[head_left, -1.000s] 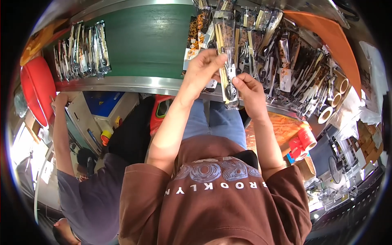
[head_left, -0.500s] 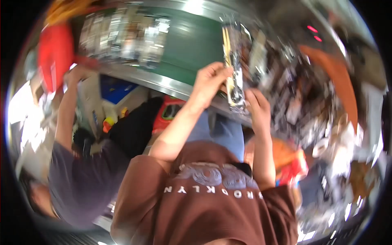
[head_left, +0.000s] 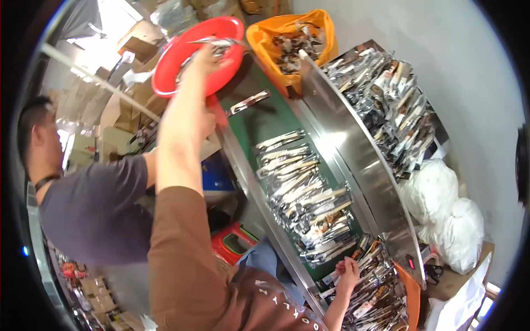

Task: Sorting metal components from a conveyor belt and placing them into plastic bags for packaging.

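Observation:
My left hand [head_left: 208, 59] is stretched far out over a red basin [head_left: 234, 71], slightly blurred. Its thumb stands apart from the fingers, which are beside wrapped packets [head_left: 222, 44] in the basin. At the lower right, my right hand [head_left: 347, 271] has its fingers curled closed at the edge of a heap of clear-wrapped cutlery packets [head_left: 378, 298]. Whatever those fingers may hold is hidden. Between my hands, a row of similar packets [head_left: 301, 187] with pale sticks and dark pieces lies on a green belt [head_left: 245, 127]. One packet [head_left: 248, 103] lies apart, close to the basin.
A metal guard [head_left: 364, 138] runs along the belt's far side. Behind it is another packet heap [head_left: 392, 99] and white bags [head_left: 441, 193]. An orange-yellow bag-lined container [head_left: 259, 38] stands beside the basin. A co-worker [head_left: 99, 204] is at my left, one hand below the basin.
My view has swung left. The cutlery packet that both hands held is no longer between them. My left hand has reached out to the basin; my right is down at the packet heap.

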The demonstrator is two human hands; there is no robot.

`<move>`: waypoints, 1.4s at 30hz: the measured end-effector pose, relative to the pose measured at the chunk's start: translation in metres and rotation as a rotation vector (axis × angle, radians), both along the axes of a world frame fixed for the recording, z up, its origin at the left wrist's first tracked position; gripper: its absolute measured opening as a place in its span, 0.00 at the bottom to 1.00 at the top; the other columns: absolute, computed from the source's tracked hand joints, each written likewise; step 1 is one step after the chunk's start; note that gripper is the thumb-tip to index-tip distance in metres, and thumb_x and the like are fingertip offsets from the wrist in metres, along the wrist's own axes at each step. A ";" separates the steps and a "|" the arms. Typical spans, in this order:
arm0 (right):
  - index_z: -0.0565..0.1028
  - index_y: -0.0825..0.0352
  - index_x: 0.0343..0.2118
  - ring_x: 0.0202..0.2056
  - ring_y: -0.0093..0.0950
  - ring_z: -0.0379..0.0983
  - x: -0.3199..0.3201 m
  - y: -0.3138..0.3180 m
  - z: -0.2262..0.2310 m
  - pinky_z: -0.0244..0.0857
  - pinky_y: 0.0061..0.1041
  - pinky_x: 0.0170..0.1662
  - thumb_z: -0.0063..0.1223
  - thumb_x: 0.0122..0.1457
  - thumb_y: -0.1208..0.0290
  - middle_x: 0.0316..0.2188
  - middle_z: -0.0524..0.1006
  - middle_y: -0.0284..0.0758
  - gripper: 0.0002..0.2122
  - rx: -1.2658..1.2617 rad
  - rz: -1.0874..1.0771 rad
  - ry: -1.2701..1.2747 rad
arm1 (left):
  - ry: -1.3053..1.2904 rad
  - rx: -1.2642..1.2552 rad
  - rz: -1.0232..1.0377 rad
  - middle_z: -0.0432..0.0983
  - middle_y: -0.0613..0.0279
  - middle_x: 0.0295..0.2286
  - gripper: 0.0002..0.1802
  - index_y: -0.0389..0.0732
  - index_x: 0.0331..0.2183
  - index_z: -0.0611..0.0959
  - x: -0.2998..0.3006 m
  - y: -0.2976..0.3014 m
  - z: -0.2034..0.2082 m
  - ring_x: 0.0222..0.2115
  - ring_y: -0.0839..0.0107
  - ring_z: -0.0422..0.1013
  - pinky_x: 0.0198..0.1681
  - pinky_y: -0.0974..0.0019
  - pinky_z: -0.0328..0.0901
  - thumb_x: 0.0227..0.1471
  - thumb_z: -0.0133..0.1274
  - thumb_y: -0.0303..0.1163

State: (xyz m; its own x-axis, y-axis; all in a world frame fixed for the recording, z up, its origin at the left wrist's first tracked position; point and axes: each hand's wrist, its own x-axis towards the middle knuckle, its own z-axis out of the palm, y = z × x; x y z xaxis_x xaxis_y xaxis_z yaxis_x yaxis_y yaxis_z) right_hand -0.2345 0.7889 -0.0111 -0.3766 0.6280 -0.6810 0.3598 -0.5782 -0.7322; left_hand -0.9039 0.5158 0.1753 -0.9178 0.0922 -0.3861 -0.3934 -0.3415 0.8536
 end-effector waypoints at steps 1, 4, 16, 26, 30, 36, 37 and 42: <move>0.73 0.67 0.33 0.23 0.20 0.68 -0.007 0.002 0.000 0.61 0.18 0.25 0.48 0.57 0.68 0.22 0.72 0.30 0.08 0.000 -0.011 0.012 | -0.160 -0.055 0.144 0.71 0.56 0.30 0.22 0.39 0.30 0.73 -0.008 0.021 0.003 0.35 0.59 0.68 0.42 0.52 0.65 0.45 0.56 0.49; 0.73 0.68 0.35 0.24 0.20 0.69 -0.054 -0.014 0.018 0.62 0.19 0.26 0.48 0.57 0.69 0.22 0.73 0.31 0.08 -0.061 0.071 0.074 | 0.235 -0.481 0.144 0.71 0.60 0.25 0.21 0.33 0.35 0.75 -0.045 -0.016 -0.011 0.23 0.69 0.67 0.23 0.68 0.65 0.49 0.51 0.44; 0.70 0.71 0.37 0.27 0.18 0.70 0.000 -0.030 -0.047 0.62 0.16 0.30 0.48 0.57 0.73 0.26 0.74 0.30 0.08 0.158 0.124 -0.181 | 1.347 -1.421 -0.518 0.69 0.46 0.41 0.28 0.39 0.39 0.74 0.210 0.383 -0.024 0.42 0.49 0.66 0.42 0.54 0.62 0.41 0.54 0.51; 0.71 0.73 0.34 0.24 0.17 0.68 0.019 -0.038 -0.016 0.61 0.17 0.28 0.49 0.55 0.72 0.22 0.73 0.32 0.09 -0.067 -0.053 -0.056 | 1.401 -1.465 -0.600 0.76 0.52 0.33 0.29 0.39 0.36 0.80 0.131 0.391 -0.071 0.38 0.55 0.70 0.42 0.61 0.63 0.43 0.51 0.55; 0.70 0.71 0.38 0.27 0.20 0.69 0.017 -0.032 -0.001 0.62 0.19 0.31 0.49 0.56 0.70 0.26 0.74 0.34 0.11 -0.110 -0.047 0.051 | 1.343 -1.152 -0.351 0.76 0.53 0.32 0.27 0.39 0.36 0.80 0.171 0.361 -0.045 0.35 0.56 0.71 0.41 0.61 0.63 0.44 0.50 0.54; 0.63 0.69 0.47 0.32 0.23 0.71 -0.014 0.011 0.070 0.65 0.22 0.35 0.48 0.57 0.61 0.38 0.74 0.39 0.20 -0.154 -0.634 0.787 | 1.179 -0.319 -1.499 0.73 0.59 0.29 0.06 0.43 0.21 0.76 0.495 0.243 -0.058 0.35 0.61 0.66 0.41 0.57 0.61 0.33 0.56 0.27; 0.64 0.69 0.45 0.29 0.22 0.70 0.003 0.021 0.067 0.64 0.21 0.32 0.52 0.54 0.63 0.34 0.74 0.37 0.19 -0.044 -0.576 0.562 | 1.139 -0.161 -1.712 0.72 0.59 0.31 0.06 0.42 0.21 0.77 0.536 0.232 -0.101 0.37 0.60 0.66 0.43 0.57 0.61 0.35 0.57 0.29; 0.70 0.67 0.31 0.18 0.15 0.60 0.079 0.045 0.039 0.53 0.15 0.22 0.53 0.52 0.70 0.16 0.68 0.25 0.07 0.262 -0.518 -0.225 | 1.171 -0.327 -1.626 0.68 0.54 0.38 0.16 0.37 0.36 0.72 0.606 0.196 -0.214 0.42 0.57 0.63 0.47 0.57 0.58 0.43 0.53 0.32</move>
State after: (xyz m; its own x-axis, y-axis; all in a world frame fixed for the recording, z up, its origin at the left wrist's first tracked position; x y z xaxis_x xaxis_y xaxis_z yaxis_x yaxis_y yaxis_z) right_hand -0.1554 0.8341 0.0281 0.1560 0.8477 -0.5069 0.2425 -0.5304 -0.8123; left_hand -0.2976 0.7115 -0.0388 0.1549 0.9870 0.0426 0.5603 -0.1233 0.8191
